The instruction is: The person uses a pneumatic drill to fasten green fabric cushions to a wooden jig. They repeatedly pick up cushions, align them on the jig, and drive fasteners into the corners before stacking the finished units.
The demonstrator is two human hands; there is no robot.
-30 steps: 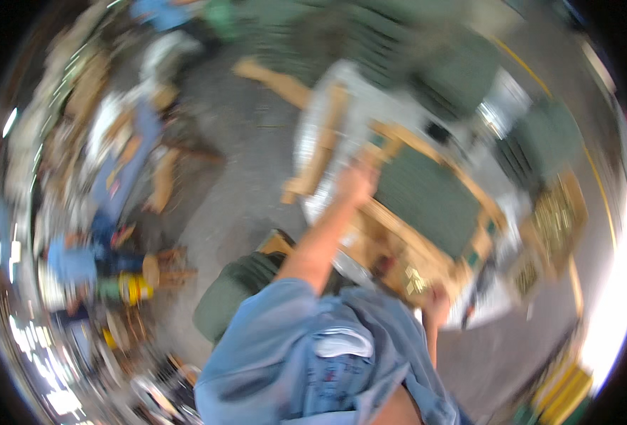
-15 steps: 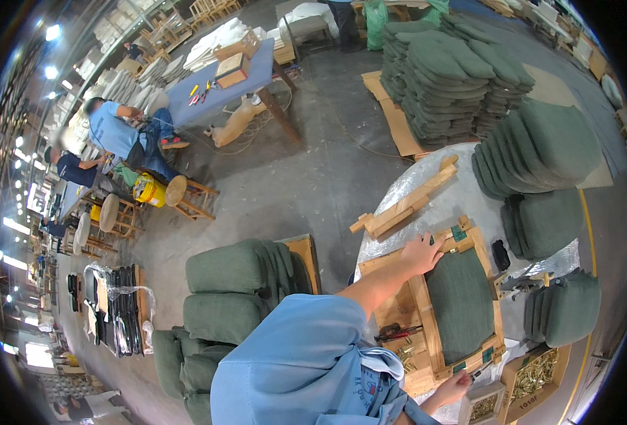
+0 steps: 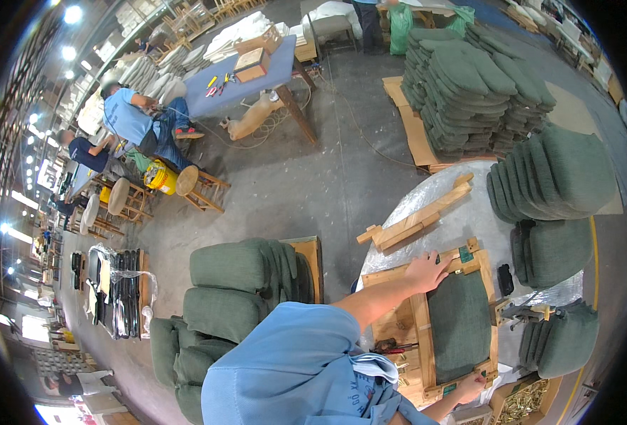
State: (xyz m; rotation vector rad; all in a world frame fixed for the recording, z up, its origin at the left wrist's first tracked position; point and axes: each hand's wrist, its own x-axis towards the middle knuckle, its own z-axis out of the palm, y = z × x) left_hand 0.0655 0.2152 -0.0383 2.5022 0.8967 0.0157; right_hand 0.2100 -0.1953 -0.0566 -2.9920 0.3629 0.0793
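At the lower right of the frame, on a plastic-wrapped worktable (image 3: pixel 469 212), lies a pale wooden seat frame (image 3: pixel 421 326) with a dark green fabric cushion pad (image 3: pixel 461 327) set into its opening. The left hand (image 3: pixel 427 272) rests flat on the frame's upper rail, fingers spread and pressing down rather than gripping. The right hand (image 3: pixel 471 386) reaches the frame's lower corner; it seems curled onto the edge, though how tightly it holds I cannot tell. Judging by this two-handed hold, the pad is being seated or the frame steadied and squared; the next move would likely call for even pressure at both ends so the pad sits flush. Just beside the frame lie a red-handled tool (image 3: pixel 397 348), a small black object (image 3: pixel 505 279) and, above, a bundle of loose wooden rails (image 3: pixel 416 222). Stacks of green cushions (image 3: pixel 469 85) fill the upper right, more green cushions (image 3: pixel 232 290) sit lower centre, and seated workers (image 3: pixel 133 120) are at the upper left
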